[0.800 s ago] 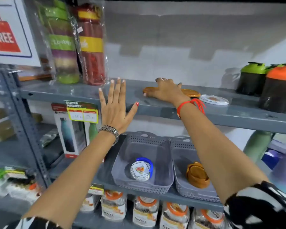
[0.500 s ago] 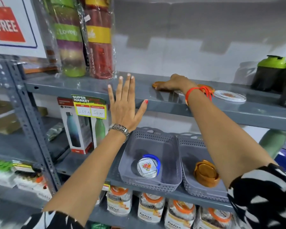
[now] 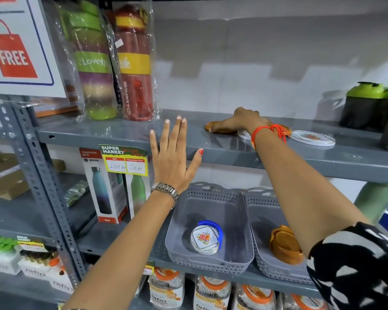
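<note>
Orange round coaster [image 3: 220,128] lies near the front lip of the grey metal upper shelf [image 3: 126,133], in the open stretch between two wrapped bottles [image 3: 134,63] and the green-lidded dark shakers [image 3: 363,104]. The right hand [image 3: 244,121] grips it, fingers bent over it. The left hand [image 3: 173,162] lies flat against the shelf edge, fingers straight. Two white floral coasters [image 3: 313,138] sit just beside the orange one. Below, two grey perforated baskets [image 3: 211,189]: one holds a blue rack of white coasters [image 3: 205,239], the other a stack of orange coasters [image 3: 282,245].

Grips orange coaster [image 3: 227,131] on shelf [image 3: 121,133] with right hand [image 3: 244,119], white coaster [image 3: 313,138] just beside; rests flat left hand [image 3: 171,159] against shelf edge.
</note>
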{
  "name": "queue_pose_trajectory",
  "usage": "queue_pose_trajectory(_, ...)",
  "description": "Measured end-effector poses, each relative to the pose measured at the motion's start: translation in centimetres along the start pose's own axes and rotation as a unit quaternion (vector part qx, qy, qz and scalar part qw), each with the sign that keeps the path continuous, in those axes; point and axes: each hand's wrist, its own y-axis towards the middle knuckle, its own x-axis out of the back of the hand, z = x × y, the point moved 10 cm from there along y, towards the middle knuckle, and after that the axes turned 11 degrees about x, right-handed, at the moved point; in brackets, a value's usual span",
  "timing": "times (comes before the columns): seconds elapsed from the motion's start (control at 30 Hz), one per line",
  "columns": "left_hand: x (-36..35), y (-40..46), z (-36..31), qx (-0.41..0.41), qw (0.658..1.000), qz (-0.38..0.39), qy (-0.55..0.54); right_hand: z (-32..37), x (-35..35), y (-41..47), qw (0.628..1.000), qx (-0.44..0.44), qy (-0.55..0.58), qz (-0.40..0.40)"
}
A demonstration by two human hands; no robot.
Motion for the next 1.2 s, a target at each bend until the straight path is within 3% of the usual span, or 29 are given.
queue_pose_trajectory(0.13, -0.1, 0.0, 0.0, 0.003, 1.000, -0.001, -0.001, 1.0, 2.3, -1.3, 0.994, 0.018, -0.065, -0.085)
queue_pose_trajectory(0.33, -0.1, 0.1, 0.0, 0.005, 1.000, -0.002, -0.006, 1.9, 6.3, -7.0, 0.956, 0.038, -0.059, -0.285)
queue_pose_trajectory(0.47, 0.0, 0.0, 0.0, 0.008, 1.000, -0.007, -0.008, 2.0, 7.6, -12.0, 0.919, 0.049, -0.049, -0.388)
queue_pose_trajectory(0.67, 0.5, 0.0, -0.3, 0.001, 0.999, -0.020, -0.026, 3.0, 8.2, -18.6, 0.826, 0.089, -0.026, -0.556)
queue_pose_trajectory(0.87, 0.5, -0.3, -0.3, -0.005, 1.000, -0.017, -0.008, 3.4, 7.6, -22.3, 0.788, 0.106, 0.000, -0.607)
queue_pose_trajectory(1.2, 0.2, -1.2, -1.1, 0.008, 0.999, -0.024, -0.024, 1.6, 5.3, -23.0, 0.810, 0.080, 0.032, -0.580)
